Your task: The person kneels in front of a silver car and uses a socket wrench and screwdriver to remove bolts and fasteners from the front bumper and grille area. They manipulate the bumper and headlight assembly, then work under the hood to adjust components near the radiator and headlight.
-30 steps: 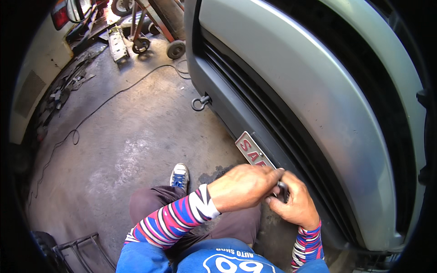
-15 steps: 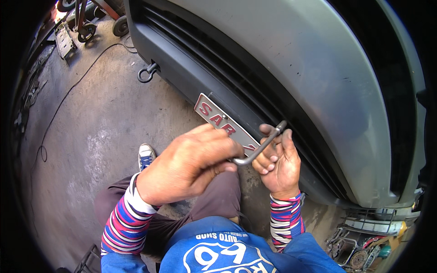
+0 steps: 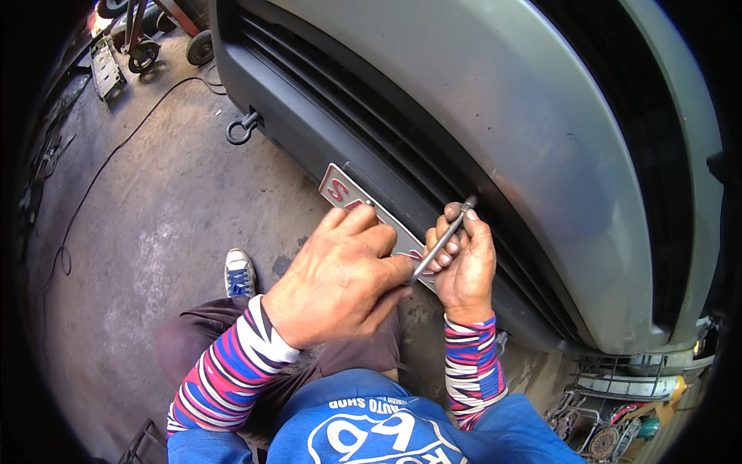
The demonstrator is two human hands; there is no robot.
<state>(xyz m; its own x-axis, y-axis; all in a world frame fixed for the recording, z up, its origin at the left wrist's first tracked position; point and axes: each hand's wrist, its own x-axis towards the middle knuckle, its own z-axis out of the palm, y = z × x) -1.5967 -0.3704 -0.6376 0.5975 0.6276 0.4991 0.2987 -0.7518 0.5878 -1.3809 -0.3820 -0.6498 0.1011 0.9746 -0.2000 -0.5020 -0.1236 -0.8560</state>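
Slim grey metal rod, thicker upper tip, slanting from left fingers to right fingers.

We see one pale grey plate with red characters. Around it, the bumper is dark grey. Right of the plate, the tool is of dull grey metal. Below the plate, we notice a blue shirt with white print and both sleeves striped in pink, blue, black and white; lower left of it, a white shoe has blue laces.
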